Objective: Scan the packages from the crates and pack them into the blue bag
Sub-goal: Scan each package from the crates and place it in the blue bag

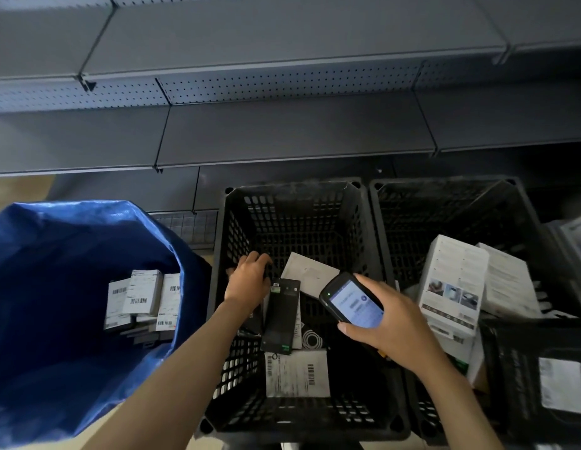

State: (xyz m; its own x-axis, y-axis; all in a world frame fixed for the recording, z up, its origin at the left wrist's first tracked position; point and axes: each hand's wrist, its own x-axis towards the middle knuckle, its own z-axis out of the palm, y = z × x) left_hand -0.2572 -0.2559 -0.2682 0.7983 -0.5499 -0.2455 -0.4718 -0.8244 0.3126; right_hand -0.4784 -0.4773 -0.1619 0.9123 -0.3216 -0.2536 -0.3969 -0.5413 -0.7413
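- Packages (297,373) are still under my hands. My left hand (248,280) is down in the middle crate (299,216), fingers curled beside the top of a long dark package (281,316). I cannot tell whether they have closed on anything.
- My right hand (389,326) is wrapped round the scanner (352,302), screen lit and facing up, held over the same crate.
- Remaining in the middle crate: the dark package, a white labelled one nearest me, a white envelope (310,274) at the back, and further dark items that are hard to separate.
- The right crate (445,206) holds several white boxes (451,284) and looks untouched.
- The blue bag (55,254), on my left beside the middle crate, already has a small stack of labelled boxes (143,297) in it.
- Judgement: the task is partly done. One crate is nearly cleared, and the other is still to scan and pack.
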